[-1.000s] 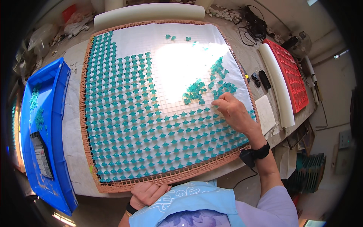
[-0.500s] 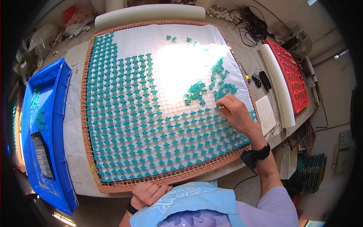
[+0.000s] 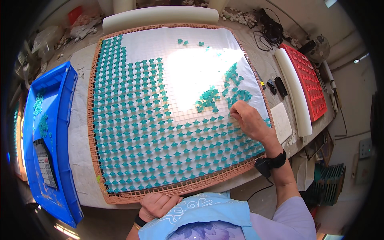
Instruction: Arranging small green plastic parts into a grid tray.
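A white cloth sheet lies on a brown lattice tray and bears rows of small teal turtle-shaped pieces. Over the right part of the sheet is my right hand, its thumb and fingers pinched together just above the end of a row; whatever the tips hold is hidden. Loose teal pieces lie in a heap to the left of those fingers, with more beyond them. My left hand rests with curled fingers against the tray's front edge, showing nothing in it.
On the left stands a blue crate holding teal pieces and a dark calculator-like device. White rolls lie behind and to the right, beside a red tray. Bright glare washes out the sheet's middle.
My right hand stays over nearly the same spot, its fingertips drawn slightly closer together; the teal bit seen at them before is hidden now. The whole view has shifted slightly. My left hand keeps its place.
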A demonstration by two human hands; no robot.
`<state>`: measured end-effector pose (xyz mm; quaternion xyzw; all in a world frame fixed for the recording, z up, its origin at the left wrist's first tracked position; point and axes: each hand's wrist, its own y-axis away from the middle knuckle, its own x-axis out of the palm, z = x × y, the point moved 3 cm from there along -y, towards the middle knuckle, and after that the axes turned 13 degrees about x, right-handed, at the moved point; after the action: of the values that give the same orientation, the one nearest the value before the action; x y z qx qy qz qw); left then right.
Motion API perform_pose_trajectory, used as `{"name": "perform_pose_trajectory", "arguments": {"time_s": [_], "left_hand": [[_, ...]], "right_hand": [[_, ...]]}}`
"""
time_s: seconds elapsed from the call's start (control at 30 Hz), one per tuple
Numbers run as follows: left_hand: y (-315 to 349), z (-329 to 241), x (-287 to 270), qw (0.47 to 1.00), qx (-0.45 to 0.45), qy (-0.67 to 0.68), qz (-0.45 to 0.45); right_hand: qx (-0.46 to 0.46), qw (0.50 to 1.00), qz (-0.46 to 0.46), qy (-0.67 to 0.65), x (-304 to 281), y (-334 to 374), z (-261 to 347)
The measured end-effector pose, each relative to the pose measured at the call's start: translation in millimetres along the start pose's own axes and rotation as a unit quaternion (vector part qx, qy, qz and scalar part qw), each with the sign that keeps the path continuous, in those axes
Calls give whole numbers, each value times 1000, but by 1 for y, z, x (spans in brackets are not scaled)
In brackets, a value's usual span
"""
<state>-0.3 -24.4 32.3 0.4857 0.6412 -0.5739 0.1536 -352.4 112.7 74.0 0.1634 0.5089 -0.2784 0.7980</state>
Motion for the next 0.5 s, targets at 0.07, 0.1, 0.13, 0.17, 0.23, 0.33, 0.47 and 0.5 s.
{"name": "perform_pose_trajectory", "arguments": {"time_s": [0.07, 0.1, 0.13, 0.17, 0.23, 0.33, 0.47, 0.5], "left_hand": [[2, 1, 1, 1000, 13, -2, -12], [2, 1, 1, 1000, 12, -3, -12], [2, 0, 1, 1000, 13, -3, -10], [2, 0, 0, 1000, 15, -4, -7], [2, 0, 0, 1000, 14, -2, -7], [2, 0, 0, 1000, 14, 3, -6], [3, 0, 0, 1000, 15, 1, -5], [2, 0, 1, 1000, 16, 1, -5]], "right_hand": [[-28, 1000, 0, -4, 0, -1, 0], [-29, 1000, 0, -4, 0, -1, 1], [-20, 999, 0, -25, -1, 0, 2], [-12, 999, 0, -45, -3, 0, 3], [1, 1000, 10, -29, -7, 1, 3], [20, 999, 26, 13, -10, 4, 2], [19, 998, 14, 56, -4, 6, 1], [19, 998, 13, 56, -4, 5, 1]]}}
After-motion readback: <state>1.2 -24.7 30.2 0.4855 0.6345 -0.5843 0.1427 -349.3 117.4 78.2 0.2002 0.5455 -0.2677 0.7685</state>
